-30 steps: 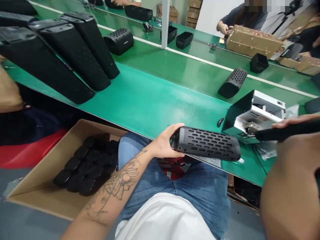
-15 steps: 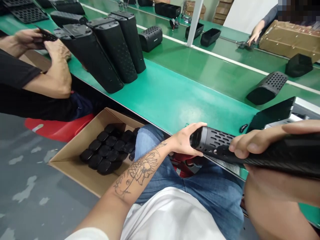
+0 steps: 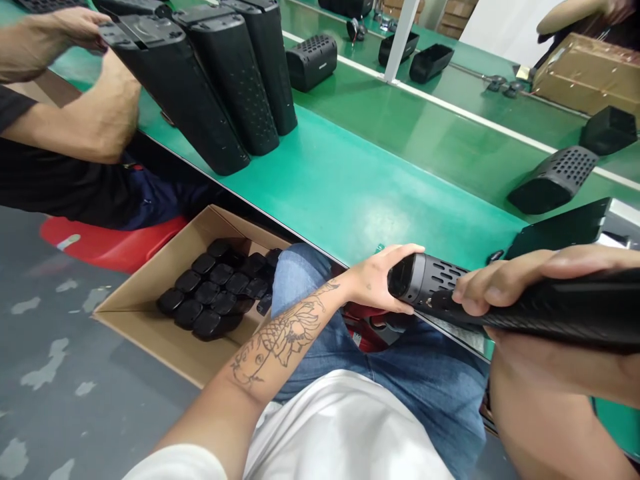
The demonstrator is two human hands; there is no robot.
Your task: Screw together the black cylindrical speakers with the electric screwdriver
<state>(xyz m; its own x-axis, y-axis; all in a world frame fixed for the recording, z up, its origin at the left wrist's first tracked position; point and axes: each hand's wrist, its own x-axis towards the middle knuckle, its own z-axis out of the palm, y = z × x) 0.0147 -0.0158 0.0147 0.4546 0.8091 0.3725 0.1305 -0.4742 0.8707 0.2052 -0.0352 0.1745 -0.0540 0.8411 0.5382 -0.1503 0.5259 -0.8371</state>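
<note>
A long black perforated housing (image 3: 440,280) lies across the table's near edge, in front of my body. Around its left end my left hand (image 3: 385,277) is wrapped, thumb and fingers on either side of the end face. Further right, my right hand (image 3: 505,287) grips the black body from above with curled fingers. The far right part of the black body runs out of view. Three tall black housings (image 3: 175,93) stand on the green table (image 3: 350,180) to the left.
An open cardboard box (image 3: 145,340) with several black pieces is on the floor at left. A co-worker's arm (image 3: 95,127) is at upper left. Black housings (image 3: 555,177) sit on the green conveyor (image 3: 440,133). A dark panel (image 3: 565,227) stands at right.
The view has shifted slightly, with the table and housings higher in the picture. Both my hands keep their hold. At upper right, another person's hand has lifted away from the small parts on the line.
</note>
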